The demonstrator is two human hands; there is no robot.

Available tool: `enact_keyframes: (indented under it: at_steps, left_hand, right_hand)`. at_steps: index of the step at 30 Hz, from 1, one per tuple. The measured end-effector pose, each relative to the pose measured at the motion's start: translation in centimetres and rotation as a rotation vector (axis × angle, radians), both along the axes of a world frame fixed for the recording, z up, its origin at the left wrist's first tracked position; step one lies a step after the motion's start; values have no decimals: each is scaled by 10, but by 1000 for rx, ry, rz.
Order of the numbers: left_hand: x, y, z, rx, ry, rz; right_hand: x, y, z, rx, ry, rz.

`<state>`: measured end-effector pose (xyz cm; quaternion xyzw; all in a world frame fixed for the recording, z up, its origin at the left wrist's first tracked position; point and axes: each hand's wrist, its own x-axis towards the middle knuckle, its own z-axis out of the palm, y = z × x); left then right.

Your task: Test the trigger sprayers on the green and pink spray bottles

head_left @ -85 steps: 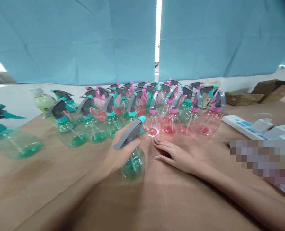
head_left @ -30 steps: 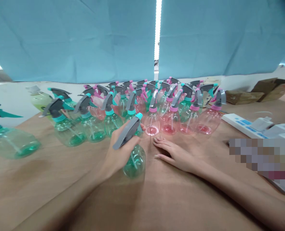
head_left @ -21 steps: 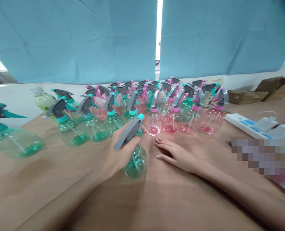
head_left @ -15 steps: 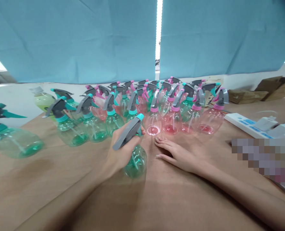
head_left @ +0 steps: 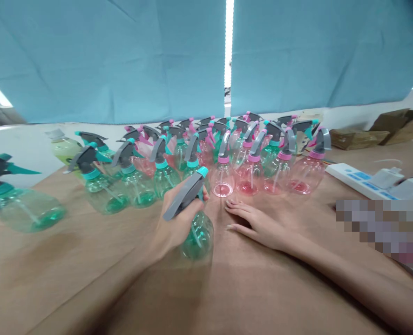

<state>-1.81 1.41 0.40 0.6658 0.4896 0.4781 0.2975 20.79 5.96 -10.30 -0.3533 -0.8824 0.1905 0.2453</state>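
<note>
My left hand (head_left: 176, 222) is closed round the neck of a green spray bottle (head_left: 198, 237), whose grey head and turquoise nozzle stick up above my fingers. My right hand (head_left: 257, 220) lies flat on the brown table (head_left: 262, 293), fingers stretched toward the pink bottles and holding nothing. Just beyond it stands a clear pink spray bottle (head_left: 222, 179), with another pink spray bottle (head_left: 250, 179) to its right. Behind my left hand is a green spray bottle (head_left: 166, 179) in a row of several like it. Part of the held bottle's neck is hidden by my fingers.
One green spray bottle (head_left: 26, 209) stands apart at the far left. A yellow-green bottle with a white cap (head_left: 64, 148) is behind the row. At right lie a white power strip (head_left: 362, 179) with plugs and open cardboard boxes (head_left: 360, 138). A blue cloth (head_left: 122, 60) hangs behind.
Almost nothing differs. The view has shifted very slightly; my left hand still grips the green spray bottle and my right hand rests in the same place.
</note>
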Motion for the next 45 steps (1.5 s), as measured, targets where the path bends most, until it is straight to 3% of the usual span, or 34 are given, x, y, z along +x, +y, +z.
enact_keyframes:
  at_steps: [20, 28, 45]
  left_hand:
    - [5, 2, -7, 49, -11, 79]
    - [7, 5, -8, 59, -114, -3]
    - [8, 3, -5, 65, -60, 2]
  right_hand:
    - [1, 1, -4, 14, -17, 6]
    - [0, 0, -1, 5, -14, 3]
    - [1, 1, -3, 1, 3, -1]
